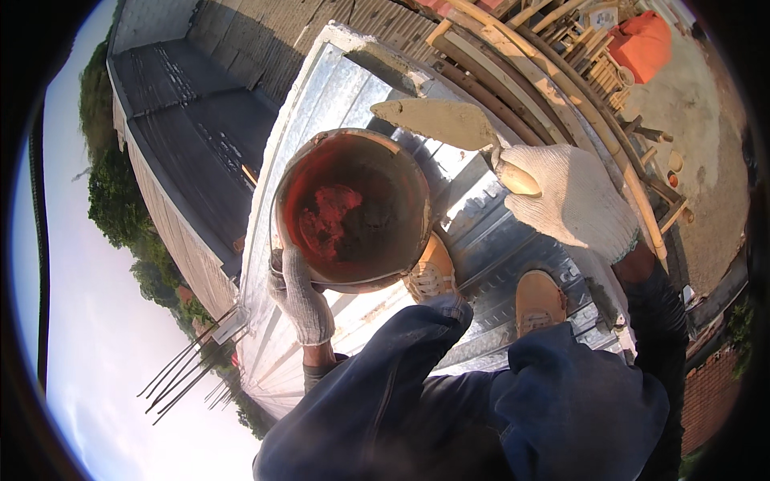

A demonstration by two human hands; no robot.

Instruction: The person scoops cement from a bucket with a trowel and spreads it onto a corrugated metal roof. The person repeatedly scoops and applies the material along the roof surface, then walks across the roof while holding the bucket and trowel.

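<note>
In a white knit glove, my left hand [298,301] is closed on the near left rim of a round bucket [417,192]. The bucket is tilted so its inside faces me; grey mortar smears coat the wall, with reddish patches at the bottom. My right hand [573,192], gloved too, is wrapped round the wooden handle of a trowel [441,120]. The trowel's blade points left, above the bucket's far right rim, and is coated with grey-brown mortar.
I stand on shiny ribbed metal decking [497,240] with a rough, whitish raised edge [269,184]. A dark roof [200,120] lies beyond on the left. Bamboo poles [561,88] run along the right, above ground far below. Thin steel rods [180,373] stick out at lower left.
</note>
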